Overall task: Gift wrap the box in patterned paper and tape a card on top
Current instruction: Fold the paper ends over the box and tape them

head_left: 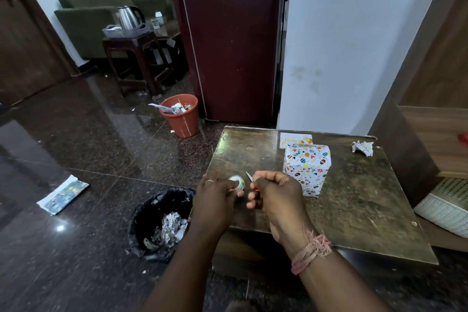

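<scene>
Both forearms bare, no sleeves seen. Thin pale ring (209, 181) worn on left hand (215, 200). Frayed pinkish thread band (310, 252) wound several times round right wrist.

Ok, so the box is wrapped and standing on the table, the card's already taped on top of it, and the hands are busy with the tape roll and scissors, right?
Not quite: the card is not on the box. The head view shows it lying flat on the table just behind the box. The rest holds: the box is wrapped and upright, the left hand holds the tape roll, and the right hand holds the scissors.
</scene>
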Motion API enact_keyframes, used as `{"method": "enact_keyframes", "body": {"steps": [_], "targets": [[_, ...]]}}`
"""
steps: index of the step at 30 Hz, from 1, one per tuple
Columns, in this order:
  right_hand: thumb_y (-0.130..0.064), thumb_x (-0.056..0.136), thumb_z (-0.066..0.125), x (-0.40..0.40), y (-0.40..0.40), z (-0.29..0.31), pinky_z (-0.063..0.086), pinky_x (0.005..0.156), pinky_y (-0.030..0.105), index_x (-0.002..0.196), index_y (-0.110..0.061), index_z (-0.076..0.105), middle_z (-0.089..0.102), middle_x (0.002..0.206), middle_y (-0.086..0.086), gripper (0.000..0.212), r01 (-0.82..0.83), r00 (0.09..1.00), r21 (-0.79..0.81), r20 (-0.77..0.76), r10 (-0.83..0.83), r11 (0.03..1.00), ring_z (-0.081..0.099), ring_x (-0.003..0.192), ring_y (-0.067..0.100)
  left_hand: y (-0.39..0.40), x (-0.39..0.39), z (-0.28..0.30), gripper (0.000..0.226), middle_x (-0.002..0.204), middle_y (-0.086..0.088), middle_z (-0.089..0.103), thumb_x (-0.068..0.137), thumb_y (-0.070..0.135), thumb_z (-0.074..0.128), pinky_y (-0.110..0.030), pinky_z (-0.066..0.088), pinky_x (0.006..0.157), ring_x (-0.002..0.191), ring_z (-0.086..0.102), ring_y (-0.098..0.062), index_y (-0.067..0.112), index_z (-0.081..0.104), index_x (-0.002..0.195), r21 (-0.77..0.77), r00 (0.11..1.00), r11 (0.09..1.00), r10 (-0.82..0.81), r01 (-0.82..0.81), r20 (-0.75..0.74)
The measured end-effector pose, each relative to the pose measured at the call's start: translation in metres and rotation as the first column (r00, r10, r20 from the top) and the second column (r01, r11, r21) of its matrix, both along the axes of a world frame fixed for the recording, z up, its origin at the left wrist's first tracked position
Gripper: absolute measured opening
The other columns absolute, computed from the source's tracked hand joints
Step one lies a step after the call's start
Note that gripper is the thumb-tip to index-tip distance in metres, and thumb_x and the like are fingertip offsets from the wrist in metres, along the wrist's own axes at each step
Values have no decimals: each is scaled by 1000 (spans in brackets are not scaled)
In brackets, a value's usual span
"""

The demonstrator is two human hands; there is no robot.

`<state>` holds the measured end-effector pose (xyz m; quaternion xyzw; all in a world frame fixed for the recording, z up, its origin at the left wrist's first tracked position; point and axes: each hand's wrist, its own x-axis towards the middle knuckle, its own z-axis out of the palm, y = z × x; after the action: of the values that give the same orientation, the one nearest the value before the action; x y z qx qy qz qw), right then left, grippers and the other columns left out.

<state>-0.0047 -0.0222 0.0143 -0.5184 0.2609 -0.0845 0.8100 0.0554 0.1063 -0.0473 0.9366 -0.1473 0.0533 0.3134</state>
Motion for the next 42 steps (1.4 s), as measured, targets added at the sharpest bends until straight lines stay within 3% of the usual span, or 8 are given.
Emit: {"method": "enact_keyframes", "body": {"steps": [4, 10, 14, 16, 21, 28, 37, 42], "targets": [[8, 95, 58, 0, -4, -3, 46, 36, 25, 96, 6, 64, 59, 66, 11, 6, -27, 1000, -55, -12, 26, 998, 51, 41, 14, 0, 1, -3, 20, 137, -5, 64, 84, 39, 79, -43, 39, 112, 139, 43, -32, 38, 78, 104, 77, 995, 994, 87, -83, -51], [-3, 96, 63, 7, -9, -8, 46, 40, 28, 91, -4, 66, 65, 69, 11, 6, -55, 998, -257, 13, 60, 965, 54, 45, 15, -11, -6, 21, 3, 106, 5, 74, 84, 28, 72, -45, 52, 95, 110, 66, -19, 30, 72, 86, -213, 996, 977, 34, -17, 77], [-23, 93, 69, 10, -11, -10, 62, 65, 49, 90, -23, 70, 72, 81, 1, 3, -45, 998, -495, 16, 61, 868, 70, 67, 22, -20, -24, 49, 12, 99, 6, 76, 84, 13, 67, -36, 55, 85, 97, 70, -13, 21, 68, 93, -692, 987, 718, -41, -78, -153], [-29, 94, 68, 9, -11, -8, 62, 75, 51, 101, -27, 70, 72, 88, -6, 7, -46, 997, -536, 31, 73, 843, 72, 80, 20, -20, -26, 56, 18, 100, -2, 78, 88, 1, 64, -35, 52, 80, 94, 70, -18, 12, 64, 101, -797, 963, 594, -139, -106, -231], [-23, 97, 67, 5, -10, 0, 63, 73, 48, 103, -25, 71, 74, 87, -5, 8, -17, 991, -545, 100, 85, 838, 73, 78, 14, -21, -24, 55, 24, 91, -3, 75, 76, 13, 65, -45, 46, 80, 85, 65, -19, 17, 65, 100, -842, 932, 525, -228, -126, -282], [-11, 97, 65, -1, -12, 6, 50, 46, 28, 87, -23, 70, 72, 69, 0, 16, 94, 988, -548, 152, -11, 831, 65, 47, 16, -19, -23, 55, 32, 105, -12, 78, 80, 10, 62, -44, 43, 80, 92, 62, -27, 9, 62, 112, -870, 926, 479, -264, -117, -270], [-13, 93, 67, -7, -33, 15, 57, 74, 33, 87, -25, 74, 70, 83, -15, 15, 240, 957, -755, 289, -20, 610, 68, 77, 5, -43, -16, 52, 39, 121, -12, 75, 97, 3, 56, -36, 45, 90, 124, 64, -28, 17, 63, 133, -916, 892, 394, -385, -74, -238], [-17, 96, 64, -8, -68, 23, 53, 64, 31, 87, -23, 69, 69, 75, -10, 13, 326, 927, -682, 366, -80, 655, 66, 65, 9, -70, -17, 55, 52, 134, 10, 68, 82, 20, 69, -36, 49, 101, 121, 64, -12, 31, 65, 133, -889, 953, 456, -258, -28, -162]]}}
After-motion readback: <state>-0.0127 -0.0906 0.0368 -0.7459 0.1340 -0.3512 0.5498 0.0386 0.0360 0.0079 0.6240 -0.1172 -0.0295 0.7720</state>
